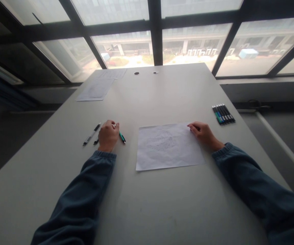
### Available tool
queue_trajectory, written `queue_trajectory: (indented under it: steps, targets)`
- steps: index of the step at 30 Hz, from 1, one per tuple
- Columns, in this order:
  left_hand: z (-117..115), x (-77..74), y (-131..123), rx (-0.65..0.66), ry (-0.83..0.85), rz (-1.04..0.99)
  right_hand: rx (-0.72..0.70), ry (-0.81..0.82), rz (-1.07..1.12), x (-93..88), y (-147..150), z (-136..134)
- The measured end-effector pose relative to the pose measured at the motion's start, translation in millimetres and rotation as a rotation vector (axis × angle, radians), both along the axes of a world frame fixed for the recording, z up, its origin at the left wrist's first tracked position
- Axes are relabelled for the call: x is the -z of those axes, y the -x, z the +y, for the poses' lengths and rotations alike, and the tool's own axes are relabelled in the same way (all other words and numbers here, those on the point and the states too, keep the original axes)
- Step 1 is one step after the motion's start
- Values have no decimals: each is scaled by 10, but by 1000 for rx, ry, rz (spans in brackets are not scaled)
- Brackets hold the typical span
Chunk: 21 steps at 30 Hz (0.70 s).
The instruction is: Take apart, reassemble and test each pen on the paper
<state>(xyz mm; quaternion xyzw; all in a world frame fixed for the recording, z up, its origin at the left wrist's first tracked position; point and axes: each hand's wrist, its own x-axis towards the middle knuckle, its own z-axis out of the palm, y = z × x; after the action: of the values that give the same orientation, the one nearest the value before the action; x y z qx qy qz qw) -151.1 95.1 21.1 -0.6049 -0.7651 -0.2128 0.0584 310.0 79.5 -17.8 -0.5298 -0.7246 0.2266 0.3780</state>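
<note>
My left hand [108, 135] is closed over pens on the white table, left of the paper. A green pen [122, 136] slants out from under its fingertips, its upper end at the pinch. On the hand's other side the end of a black pen [96, 141] shows, mostly covered. Just left of that lies a clear-and-black pen [91, 134]. My right hand [202, 133], fingers curled in, rests on the upper right corner of a sheet of paper [167, 149] with faint grey marks. Whether anything is between those fingers is hidden.
A row of several pens [223, 114], green, blue and black, lies side by side near the right edge of the table [152, 207]. Other paper sheets [96, 86] overlap at the far left. Two round holes sit by the far edge, before large windows [187, 44].
</note>
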Motion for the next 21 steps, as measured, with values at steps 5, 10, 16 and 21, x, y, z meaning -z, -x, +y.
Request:
queue_trajectory:
  steps: [5,10,16,21]
  targets:
    - [8,40,-10,-99,105,-21,2,4,-12,-15,2,-8]
    - [23,73,-13,-87,171,6,-4,3,-14,-21,-1,-11]
    - [52,36,-24,-63,160,-28,-7,-1,-34,-31,0,-7]
    - [26,-79,-194,97,50,-267,-8,2,-35,-32,4,-11]
